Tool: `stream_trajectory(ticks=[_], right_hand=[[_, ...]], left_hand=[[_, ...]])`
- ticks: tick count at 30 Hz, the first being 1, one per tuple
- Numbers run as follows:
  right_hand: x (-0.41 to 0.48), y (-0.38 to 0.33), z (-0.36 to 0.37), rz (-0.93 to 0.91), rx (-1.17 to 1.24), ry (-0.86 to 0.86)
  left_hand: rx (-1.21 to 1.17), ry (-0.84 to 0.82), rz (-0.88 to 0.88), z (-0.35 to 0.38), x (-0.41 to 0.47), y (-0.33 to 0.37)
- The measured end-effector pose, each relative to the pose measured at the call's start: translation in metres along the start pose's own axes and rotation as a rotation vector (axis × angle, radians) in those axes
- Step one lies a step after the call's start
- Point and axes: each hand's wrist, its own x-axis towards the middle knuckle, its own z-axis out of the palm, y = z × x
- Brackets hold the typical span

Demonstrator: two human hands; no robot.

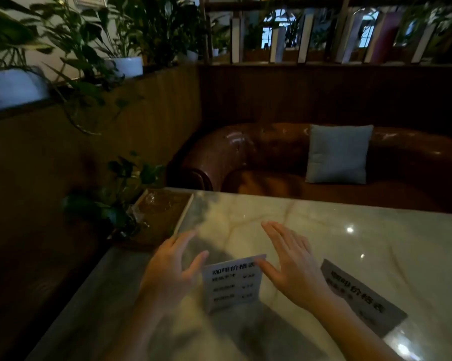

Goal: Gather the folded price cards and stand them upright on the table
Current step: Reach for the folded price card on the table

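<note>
At the far left corner of the marble table [324, 230] sits a shallow wooden tray [167, 220] with a pale rim; inside it lies something clear and crinkled, perhaps plastic wrap or glass, too dim to name, and a leafy potted plant [120, 194] crowds its left side. On the ledge above the booth wall stand white planters [127, 65] holding broad-leafed green plants. Near the front of the table a folded price card [231, 285] stands upright, its white printed face turned toward the camera: a bold black heading in Chinese characters across the top and three lines of smaller text below, each ending in a price that is too blurred to read. Its top fold runs slightly uphill to the right, and its lower edge rests on the stone. The left hand [170, 269] hovers just beside the card's left edge, fingers spread wide and thumb near the upper left corner, holding nothing. The right hand [290, 261] is likewise open and flat-fingered on the card's right side, its thumb at or against the upper right corner; whether it actually touches is unclear. A second price card [363, 295] lies flat on the table to the right, partly behind the right forearm, grey in shadow, with the same bold heading. Beyond the table curves a brown leather sofa [258, 152] with a pale blue-grey cushion [339, 155] propped against its back.
</note>
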Motion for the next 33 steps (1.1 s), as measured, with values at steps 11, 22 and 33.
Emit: stream_trajectory(ticks=[11, 22, 33], right_hand=[[-0.006, 0.014, 0.036, -0.001, -0.023, -0.115], [0.009, 0.017, 0.041, 0.034, -0.01, -0.11], [0.01, 0.008, 0.031, 0.01, -0.071, 0.027]], left_hand=[[-0.063, -0.15, -0.034, 0.035, -0.01, -0.028], [-0.034, -0.114, 0.021, 0.043, -0.001, -0.031], [0.046, 0.005, 0.11, 0.044, 0.013, -0.038]])
